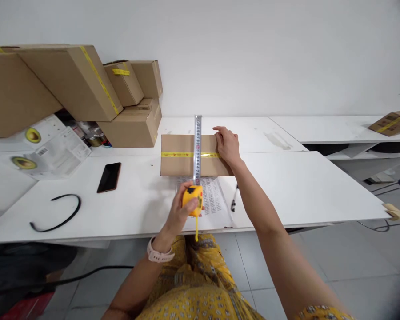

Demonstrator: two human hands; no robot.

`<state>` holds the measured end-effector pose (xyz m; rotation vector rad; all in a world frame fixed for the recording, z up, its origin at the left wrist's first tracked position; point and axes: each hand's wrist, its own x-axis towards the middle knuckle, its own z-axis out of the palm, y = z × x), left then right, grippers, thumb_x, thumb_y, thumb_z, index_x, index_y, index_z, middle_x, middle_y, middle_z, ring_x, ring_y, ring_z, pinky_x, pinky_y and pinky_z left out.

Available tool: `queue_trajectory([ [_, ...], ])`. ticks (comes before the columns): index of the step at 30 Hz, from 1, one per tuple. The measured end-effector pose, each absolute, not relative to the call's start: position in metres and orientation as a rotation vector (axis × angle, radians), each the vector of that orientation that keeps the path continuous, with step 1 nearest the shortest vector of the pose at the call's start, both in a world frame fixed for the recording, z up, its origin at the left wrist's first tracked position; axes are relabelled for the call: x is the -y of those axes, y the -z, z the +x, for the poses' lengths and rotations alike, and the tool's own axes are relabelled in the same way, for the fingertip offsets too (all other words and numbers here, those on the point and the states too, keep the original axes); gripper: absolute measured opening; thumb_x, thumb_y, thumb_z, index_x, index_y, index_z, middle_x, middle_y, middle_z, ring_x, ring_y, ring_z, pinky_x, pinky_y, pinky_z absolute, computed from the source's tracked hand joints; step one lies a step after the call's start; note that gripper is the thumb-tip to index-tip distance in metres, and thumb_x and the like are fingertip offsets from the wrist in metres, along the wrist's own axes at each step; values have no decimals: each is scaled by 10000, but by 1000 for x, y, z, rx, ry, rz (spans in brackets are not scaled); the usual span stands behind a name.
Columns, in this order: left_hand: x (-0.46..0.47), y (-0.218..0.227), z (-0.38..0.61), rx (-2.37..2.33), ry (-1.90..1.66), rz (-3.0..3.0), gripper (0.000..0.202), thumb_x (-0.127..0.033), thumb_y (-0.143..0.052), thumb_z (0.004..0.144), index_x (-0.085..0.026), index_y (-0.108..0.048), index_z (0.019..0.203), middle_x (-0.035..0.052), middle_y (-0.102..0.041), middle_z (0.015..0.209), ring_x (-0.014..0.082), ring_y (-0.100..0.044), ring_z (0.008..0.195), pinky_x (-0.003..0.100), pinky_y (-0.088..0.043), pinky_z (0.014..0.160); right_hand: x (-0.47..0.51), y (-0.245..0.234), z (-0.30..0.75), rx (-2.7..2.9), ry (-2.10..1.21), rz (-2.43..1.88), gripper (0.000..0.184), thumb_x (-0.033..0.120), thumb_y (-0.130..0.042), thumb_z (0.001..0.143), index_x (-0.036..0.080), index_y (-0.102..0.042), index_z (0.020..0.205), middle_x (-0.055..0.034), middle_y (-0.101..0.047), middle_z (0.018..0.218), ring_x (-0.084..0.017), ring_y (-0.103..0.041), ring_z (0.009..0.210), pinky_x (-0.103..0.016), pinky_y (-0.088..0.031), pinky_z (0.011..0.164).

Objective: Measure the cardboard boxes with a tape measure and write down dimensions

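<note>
My left hand [182, 210] is closed around a yellow tape measure [193, 198], whose metal blade [197, 153] is pulled out away from me across a cardboard box [177, 166]. A strip of yellow printed tape runs along the top of this box, which lies in front of me on the white table. My right hand [228, 144] rests on the right end of the box, its index finger stretched out and the other fingers bent. Under the near edge of the box lies a printed sheet [216, 202], partly hidden by the box and my left hand.
A phone [109, 177] and a black curved band [74, 211] lie on the white table [280, 191] to the left. Cardboard boxes [130, 129] are stacked at the back left. A pen [234, 198] is beside the sheet. Another box [391, 123] stands far right.
</note>
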<state>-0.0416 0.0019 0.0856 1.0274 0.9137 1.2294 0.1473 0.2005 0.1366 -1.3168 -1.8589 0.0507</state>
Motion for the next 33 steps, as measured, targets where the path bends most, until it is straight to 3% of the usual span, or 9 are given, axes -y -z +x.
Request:
queue_trajectory([
  [6,8,-64,-14,-909,-1105,975,561,-529,-743,811,-258,-494,1235,13,-636,1024,187,-740,719,290,-602,577,-195,-139,149,1925,-14,-1325,468,203,-285,1003,288,-546,1381,-74,-713,1068,-277,-593,1048,-436,-367,953],
  [14,13,-58,-1,-943,-1111,984,561,-544,-733,814,-264,-486,1233,15,-629,1056,180,-735,731,290,-596,589,-198,-137,150,1957,-11,-1315,495,195,-294,1001,311,-713,1238,-89,-677,1072,-274,-563,1038,-459,-359,960],
  [18,11,-53,6,-959,-1100,961,560,-543,-739,799,-264,-487,1214,22,-621,1094,173,-726,734,296,-598,595,-194,-138,149,1934,-31,-1306,478,259,-288,1020,303,-724,1208,-75,-692,1107,-275,-552,1059,-474,-353,992],
  [24,6,-45,10,-987,-1106,988,583,-492,-769,769,-247,-476,1209,29,-601,1108,151,-695,761,280,-593,621,-189,-140,145,1932,13,-1337,397,473,-382,1035,279,-711,1142,-79,-708,1074,-288,-549,1072,-463,-358,969],
  [33,6,-41,8,-965,-1094,995,624,-526,-775,760,-249,-468,1228,49,-611,1136,168,-704,780,285,-585,629,-192,-137,146,1958,45,-1349,411,506,-347,1046,277,-674,1142,-87,-695,1075,-295,-540,1062,-468,-351,945],
])
